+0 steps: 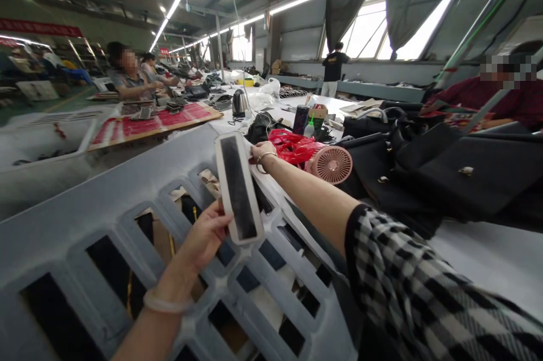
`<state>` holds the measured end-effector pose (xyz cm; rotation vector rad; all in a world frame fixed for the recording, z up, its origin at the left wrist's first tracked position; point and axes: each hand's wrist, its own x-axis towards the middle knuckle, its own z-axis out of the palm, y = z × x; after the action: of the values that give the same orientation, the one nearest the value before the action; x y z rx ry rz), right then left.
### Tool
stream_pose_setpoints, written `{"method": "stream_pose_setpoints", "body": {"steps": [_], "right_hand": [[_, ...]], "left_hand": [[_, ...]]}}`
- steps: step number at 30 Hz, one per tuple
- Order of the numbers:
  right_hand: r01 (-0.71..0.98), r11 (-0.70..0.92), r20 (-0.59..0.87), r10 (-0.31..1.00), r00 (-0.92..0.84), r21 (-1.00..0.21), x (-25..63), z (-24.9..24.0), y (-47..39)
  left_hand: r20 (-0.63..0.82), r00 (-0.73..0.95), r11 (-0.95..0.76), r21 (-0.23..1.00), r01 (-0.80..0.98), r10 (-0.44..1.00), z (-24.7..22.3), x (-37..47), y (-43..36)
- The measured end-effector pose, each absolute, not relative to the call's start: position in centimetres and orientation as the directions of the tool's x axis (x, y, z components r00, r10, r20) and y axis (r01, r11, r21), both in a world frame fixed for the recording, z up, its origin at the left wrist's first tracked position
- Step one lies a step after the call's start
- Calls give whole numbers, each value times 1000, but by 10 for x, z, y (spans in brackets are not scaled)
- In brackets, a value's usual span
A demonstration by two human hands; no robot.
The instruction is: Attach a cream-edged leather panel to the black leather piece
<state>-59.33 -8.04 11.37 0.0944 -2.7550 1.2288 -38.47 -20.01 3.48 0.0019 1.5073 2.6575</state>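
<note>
Held upright over a grey slotted plastic crate (pixel 139 231) is a long panel (pixel 240 188) with a pale rim and a dark centre. My left hand (pixel 207 233) pinches its lower left edge between thumb and fingers. My right hand (pixel 263 156) is beside the panel's upper right side, its fingers closed near the crate's far edge; what they hold, if anything, is hidden. Dark and tan pieces show through the crate's slots.
Right of my right hand are a red plastic bag (pixel 292 146) and a pink fan (pixel 334 164). Black bags (pixel 479 174) fill the right side. A kettle (pixel 240 103) stands farther back. Several people are around the tables.
</note>
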Motion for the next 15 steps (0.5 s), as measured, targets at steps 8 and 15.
{"method": "stream_pose_setpoints", "body": {"steps": [8,15], "right_hand": [[-121,678,46,-128,-991,-725,-513,63,-35],[20,667,-85,-65,-994,-745,-408,19,37]], "left_hand": [[19,-990,-731,673,116,-140,82,-425,-254],[87,-995,-597,796,99,-49,127,-375,-223]]}}
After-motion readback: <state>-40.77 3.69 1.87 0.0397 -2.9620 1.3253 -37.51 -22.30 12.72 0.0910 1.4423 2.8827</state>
